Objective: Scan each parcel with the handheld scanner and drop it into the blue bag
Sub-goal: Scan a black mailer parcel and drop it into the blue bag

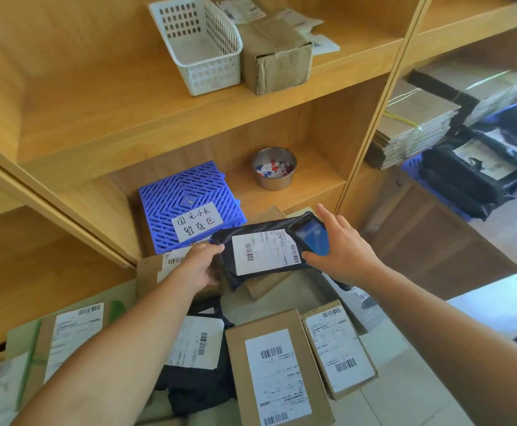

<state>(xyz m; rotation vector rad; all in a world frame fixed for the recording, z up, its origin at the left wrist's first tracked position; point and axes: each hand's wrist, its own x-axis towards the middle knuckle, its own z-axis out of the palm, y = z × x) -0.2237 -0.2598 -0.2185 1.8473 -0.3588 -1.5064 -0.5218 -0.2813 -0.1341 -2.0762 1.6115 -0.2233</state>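
Note:
A black soft parcel (260,238) with a white barcode label is held up in the middle of the view, above the pile. My left hand (200,265) grips its left end. My right hand (343,247) holds the handheld scanner (311,236), a black device with a lit blue screen, over the parcel's right end, index finger stretched out. Below lie more parcels: two brown boxes with labels (269,364) (338,345), a black bag parcel (198,358) and a brown box at the left (72,336). No blue bag is in view.
Wooden shelves stand ahead. A blue plastic grid (189,198) with a handwritten note leans on the lower shelf beside a metal cup of paper scraps (274,169). Above are a white basket (202,41) and a cardboard box (277,56). Black parcels (472,176) and flat cartons (414,127) pile at right.

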